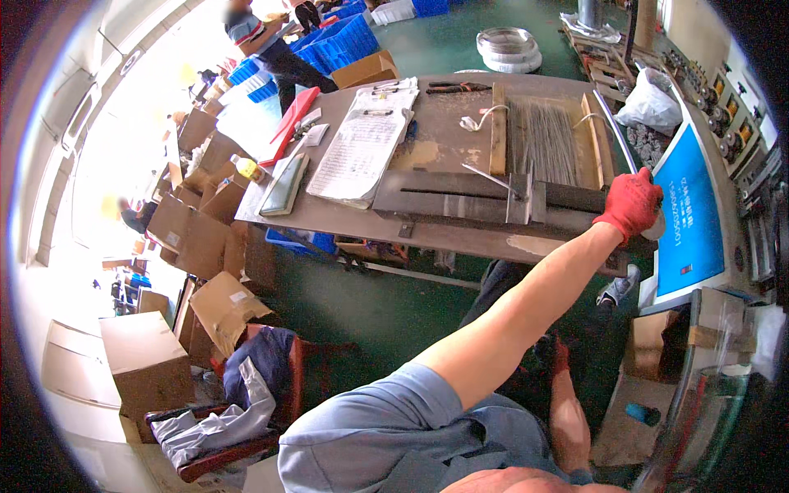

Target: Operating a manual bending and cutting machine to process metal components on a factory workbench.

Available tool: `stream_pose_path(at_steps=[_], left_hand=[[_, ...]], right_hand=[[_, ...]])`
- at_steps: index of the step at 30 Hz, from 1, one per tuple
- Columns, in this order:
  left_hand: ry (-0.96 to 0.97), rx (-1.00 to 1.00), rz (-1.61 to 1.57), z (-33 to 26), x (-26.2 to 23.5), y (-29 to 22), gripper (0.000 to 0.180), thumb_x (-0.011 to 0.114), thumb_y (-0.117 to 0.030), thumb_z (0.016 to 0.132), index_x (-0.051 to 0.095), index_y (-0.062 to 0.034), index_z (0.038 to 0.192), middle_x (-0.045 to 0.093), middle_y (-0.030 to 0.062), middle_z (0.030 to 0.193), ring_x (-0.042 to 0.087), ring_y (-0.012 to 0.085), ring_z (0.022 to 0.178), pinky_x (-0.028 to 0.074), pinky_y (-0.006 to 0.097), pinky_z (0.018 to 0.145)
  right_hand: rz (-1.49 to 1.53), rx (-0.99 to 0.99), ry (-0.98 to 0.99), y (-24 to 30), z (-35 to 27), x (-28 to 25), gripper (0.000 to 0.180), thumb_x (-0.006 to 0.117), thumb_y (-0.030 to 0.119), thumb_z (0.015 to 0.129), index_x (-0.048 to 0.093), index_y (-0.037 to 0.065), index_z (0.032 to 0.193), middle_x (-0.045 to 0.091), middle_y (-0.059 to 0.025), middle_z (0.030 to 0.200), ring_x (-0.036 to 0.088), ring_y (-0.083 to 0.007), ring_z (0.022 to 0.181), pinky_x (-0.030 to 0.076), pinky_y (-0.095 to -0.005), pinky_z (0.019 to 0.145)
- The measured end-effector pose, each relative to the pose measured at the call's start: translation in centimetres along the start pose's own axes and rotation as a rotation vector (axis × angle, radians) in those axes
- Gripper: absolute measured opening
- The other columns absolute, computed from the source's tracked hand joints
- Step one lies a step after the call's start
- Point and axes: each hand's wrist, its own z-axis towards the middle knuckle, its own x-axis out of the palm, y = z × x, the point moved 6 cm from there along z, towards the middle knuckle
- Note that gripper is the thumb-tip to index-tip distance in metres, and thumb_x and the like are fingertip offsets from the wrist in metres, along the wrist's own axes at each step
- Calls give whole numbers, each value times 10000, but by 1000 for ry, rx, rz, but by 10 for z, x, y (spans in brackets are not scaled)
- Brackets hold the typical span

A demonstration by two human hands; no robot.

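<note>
My left arm reaches out to the right end of the grey metal worktable (pixel 460 234). There my left hand (pixel 631 205) in a red glove is closed; what it grips is mostly hidden. A slim pale bar (pixel 616 131) runs up to the glove, and a rounded whitish piece shows under it. Beside this hand, a bundle of thin metal wires (pixel 542 140) lies between two wooden strips (pixel 499 131). A slotted metal fixture (pixel 448 193) stands along the table's near edge. My right hand (pixel 561 355), also red-gloved, hangs low by a dark area; its fingers are hidden.
A paper sheet (pixel 362 144), pliers (pixel 460 87), and a red folder (pixel 292 123) lie on the table. Right is a blue panel (pixel 690 214) and a white bag (pixel 649 99). Cardboard boxes (pixel 148 361) and a chair with clothes (pixel 283 378) stand left. Another person (pixel 275 49) is farther off.
</note>
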Motion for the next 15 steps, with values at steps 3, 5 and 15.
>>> stream_pose_path(at_steps=[3,5,15], left_hand=[[-14,-15,0,-1,-5,7,198,675,-222,630,684,-143,811,583,170,907,633,356,782,514,470,675],[-26,-23,-7,0,-4,2,192,673,-217,622,682,-146,800,586,169,894,633,360,774,513,477,670],[66,-33,51,-1,-10,6,183,660,-256,697,713,-183,856,601,143,959,649,339,783,521,453,667]], right_hand=[[-171,-67,78,41,-21,-22,557,567,303,896,421,171,1417,622,-196,1122,600,-351,971,498,-484,820],[-244,-83,89,68,-33,-24,614,609,297,857,406,137,1414,616,-192,1134,595,-351,984,491,-479,826],[-100,148,-10,138,-65,-49,703,715,315,768,427,24,1340,604,-142,1166,588,-318,1006,475,-437,838]])
